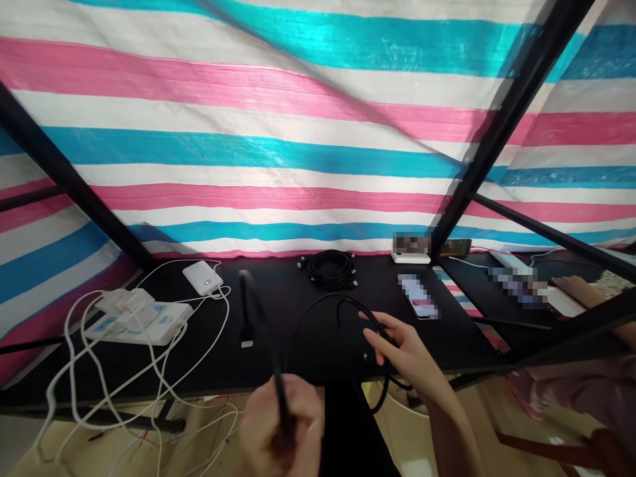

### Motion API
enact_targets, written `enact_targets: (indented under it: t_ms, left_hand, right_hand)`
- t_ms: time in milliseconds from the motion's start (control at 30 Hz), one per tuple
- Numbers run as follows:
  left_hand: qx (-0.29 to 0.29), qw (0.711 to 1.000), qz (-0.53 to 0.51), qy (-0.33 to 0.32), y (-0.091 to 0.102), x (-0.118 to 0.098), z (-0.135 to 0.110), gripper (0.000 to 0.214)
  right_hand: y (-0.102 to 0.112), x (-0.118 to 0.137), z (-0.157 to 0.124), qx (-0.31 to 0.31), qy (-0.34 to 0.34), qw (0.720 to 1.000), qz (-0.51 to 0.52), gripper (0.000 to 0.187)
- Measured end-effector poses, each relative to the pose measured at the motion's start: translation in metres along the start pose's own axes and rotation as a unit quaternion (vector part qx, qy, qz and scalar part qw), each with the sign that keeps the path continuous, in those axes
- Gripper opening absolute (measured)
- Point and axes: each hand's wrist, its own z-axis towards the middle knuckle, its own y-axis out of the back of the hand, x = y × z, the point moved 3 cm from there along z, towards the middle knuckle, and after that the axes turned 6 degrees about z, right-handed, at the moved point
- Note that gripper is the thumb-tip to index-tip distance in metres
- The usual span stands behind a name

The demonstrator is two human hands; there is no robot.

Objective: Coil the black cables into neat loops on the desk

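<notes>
My left hand (283,424), low in front of me, is closed round a black cable (281,391). A blurred length of it sticks up from the fist, and a flat connector (247,334) with a pale tip shows below its bent-over top. To the right, my right hand (400,344) pinches a loose loop of black cable (358,299) between thumb and fingers. More of that cable hangs below the palm, past the table edge. Beyond both hands, a neat coil of black cables (329,267) with several connector ends rests at the back of the black table (318,358).
At left, a white power strip (166,324) bears chargers and tangled white cables, near a white power bank (203,277). A lit phone (417,296) lies right of centre; a white stand (411,257) is behind it. Black frame bars flank striped sheeting. Another person's hand (571,290) is far right.
</notes>
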Motion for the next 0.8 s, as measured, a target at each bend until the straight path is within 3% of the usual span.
enact_targets:
  t_ms: [67,167,267,400,500,600,700,800]
  left_hand:
    - [0.134,0.991,-0.026,-0.007,-0.017,0.001,0.002,0.022]
    - [0.354,0.928,-0.041,0.107,-0.042,0.007,-0.003,0.018]
    - [0.435,0.875,-0.042,0.206,-0.055,0.010,-0.009,0.019]
    - [0.404,0.884,-0.087,0.217,-0.059,0.007,-0.005,0.022]
    - [0.351,0.899,-0.131,0.229,-0.057,0.009,0.001,0.019]
    - [0.295,0.894,-0.187,0.282,-0.052,0.018,0.004,0.026]
    - [0.226,0.885,-0.227,0.337,-0.047,0.028,0.005,0.037]
    - [0.217,0.876,-0.220,0.370,-0.046,0.033,0.004,0.029]
  right_hand:
    - [0.005,0.005,-0.003,-0.036,0.008,0.999,0.023,0.045]
    - [0.009,0.010,-0.008,-0.077,0.023,0.994,0.078,0.038]
    - [0.003,0.009,-0.013,-0.092,0.029,0.987,0.127,0.029]
    - [-0.018,0.005,-0.015,-0.059,0.021,0.983,0.171,0.022]
    - [-0.031,0.012,-0.017,-0.026,0.064,0.983,0.171,0.020]
    - [-0.040,0.024,-0.021,0.018,0.119,0.990,0.077,0.016]
    - [-0.054,0.028,-0.024,0.073,0.115,0.989,-0.055,0.007]
    - [-0.070,0.029,-0.026,0.118,0.119,0.977,-0.130,0.007]
